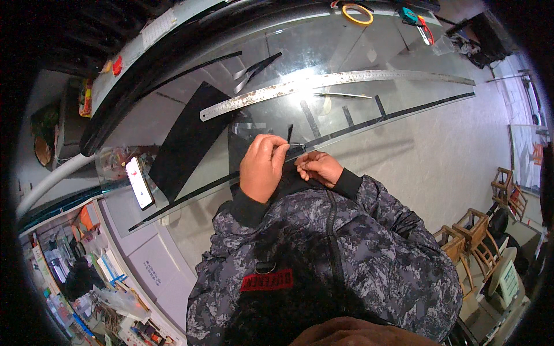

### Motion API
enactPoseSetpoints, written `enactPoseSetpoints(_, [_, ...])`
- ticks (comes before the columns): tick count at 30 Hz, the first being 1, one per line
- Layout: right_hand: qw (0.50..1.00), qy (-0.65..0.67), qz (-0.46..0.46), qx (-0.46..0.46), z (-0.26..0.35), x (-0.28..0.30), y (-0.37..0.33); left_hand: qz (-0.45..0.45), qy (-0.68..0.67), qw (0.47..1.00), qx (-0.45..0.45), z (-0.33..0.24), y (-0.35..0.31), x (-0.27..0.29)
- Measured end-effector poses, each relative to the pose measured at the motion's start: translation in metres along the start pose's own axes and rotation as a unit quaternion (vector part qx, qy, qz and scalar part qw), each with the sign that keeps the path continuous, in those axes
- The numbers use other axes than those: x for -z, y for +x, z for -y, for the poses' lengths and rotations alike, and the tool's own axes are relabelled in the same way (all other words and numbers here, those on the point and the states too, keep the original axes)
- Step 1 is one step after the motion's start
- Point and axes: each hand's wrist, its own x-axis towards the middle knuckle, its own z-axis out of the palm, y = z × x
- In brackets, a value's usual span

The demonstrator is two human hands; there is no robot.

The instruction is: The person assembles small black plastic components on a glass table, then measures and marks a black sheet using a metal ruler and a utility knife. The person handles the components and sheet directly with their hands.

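My left hand is closed in a pinch over the near edge of a glass tabletop. From its fingertips a short, narrow black strip sticks up. Just to the right, my right hand is curled with the fingertips together; whatever they may hold is too small to make out. The two hands are close but apart. A long black band runs along the near glass edge past both hands. Beyond them lie a long, rust-spotted steel ruler and a thin pointed tool.
Left on the glass are a large black sheet and a lit phone. Black offcuts lie past the sheet. A yellow tape roll and a teal-and-red tool sit at the far edge. Wooden stools stand right; a cluttered drawer is lower left.
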Motion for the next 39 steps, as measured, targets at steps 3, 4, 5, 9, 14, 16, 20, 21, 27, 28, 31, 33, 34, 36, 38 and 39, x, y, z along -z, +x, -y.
enactPoseSetpoints(3, [1.0, -0.017, 0.002, 0.0, -0.002, 0.002, 0.0, 0.048, -0.1, 0.992, 0.057, -0.002, -0.019, 0.013])
enactPoseSetpoints(4, [1.0, -0.023, 0.011, -0.001, -0.002, 0.002, 0.0, 0.082, -0.164, 0.979, 0.09, -0.002, -0.03, 0.018])
enactPoseSetpoints(5, [0.999, -0.037, 0.007, -0.012, -0.002, 0.003, 0.0, 0.115, -0.227, 0.959, 0.123, -0.001, -0.041, 0.021])
enactPoseSetpoints(9, [0.995, -0.07, 0.065, 0.033, 0.0, 0.001, -0.008, 0.198, -0.407, 0.851, 0.266, 0.016, -0.069, 0.001])
enactPoseSetpoints(14, [0.987, -0.069, 0.136, 0.053, 0.006, -0.006, -0.017, 0.245, -0.36, 0.836, 0.332, 0.049, -0.077, -0.011])
enactPoseSetpoints(16, [0.99, -0.06, 0.127, 0.024, 0.01, -0.007, -0.021, 0.242, -0.332, 0.841, 0.352, 0.056, -0.079, -0.009])
enactPoseSetpoints(20, [0.984, -0.111, 0.133, -0.04, 0.019, -0.011, -0.017, 0.215, -0.341, 0.844, 0.354, 0.073, -0.081, 0.006])
enactPoseSetpoints(21, [0.983, -0.115, 0.138, -0.035, 0.021, -0.015, -0.014, 0.212, -0.34, 0.847, 0.349, 0.078, -0.081, 0.009])
enactPoseSetpoints(27, [0.973, -0.182, 0.117, -0.08, 0.024, -0.037, 0.012, 0.198, -0.454, 0.807, 0.321, 0.118, -0.073, 0.032])
enactPoseSetpoints(28, [0.979, -0.149, 0.123, -0.057, 0.021, -0.042, 0.015, 0.217, -0.439, 0.81, 0.323, 0.126, -0.069, 0.035])
enactPoseSetpoints(31, [0.976, -0.159, 0.136, -0.062, 0.019, -0.053, 0.023, 0.227, -0.507, 0.73, 0.397, 0.145, -0.057, 0.042])
enactPoseSetpoints(33, [0.975, -0.157, 0.148, -0.046, 0.021, -0.06, 0.027, 0.241, -0.473, 0.773, 0.346, 0.154, -0.054, 0.047])
enactPoseSetpoints(34, [0.975, -0.169, 0.136, -0.052, 0.023, -0.063, 0.029, 0.237, -0.464, 0.79, 0.324, 0.157, -0.052, 0.047])
enactPoseSetpoints(36, [0.971, -0.187, 0.144, -0.041, 0.029, -0.07, 0.035, 0.251, -0.409, 0.822, 0.307, 0.164, -0.043, 0.049])
enactPoseSetpoints(38, [0.97, -0.196, 0.138, -0.037, 0.034, -0.078, 0.037, 0.272, -0.451, 0.793, 0.306, 0.168, -0.034, 0.051])
enactPoseSetpoints(39, [0.972, -0.19, 0.135, -0.032, 0.035, -0.082, 0.037, 0.28, -0.462, 0.783, 0.31, 0.169, -0.031, 0.052])
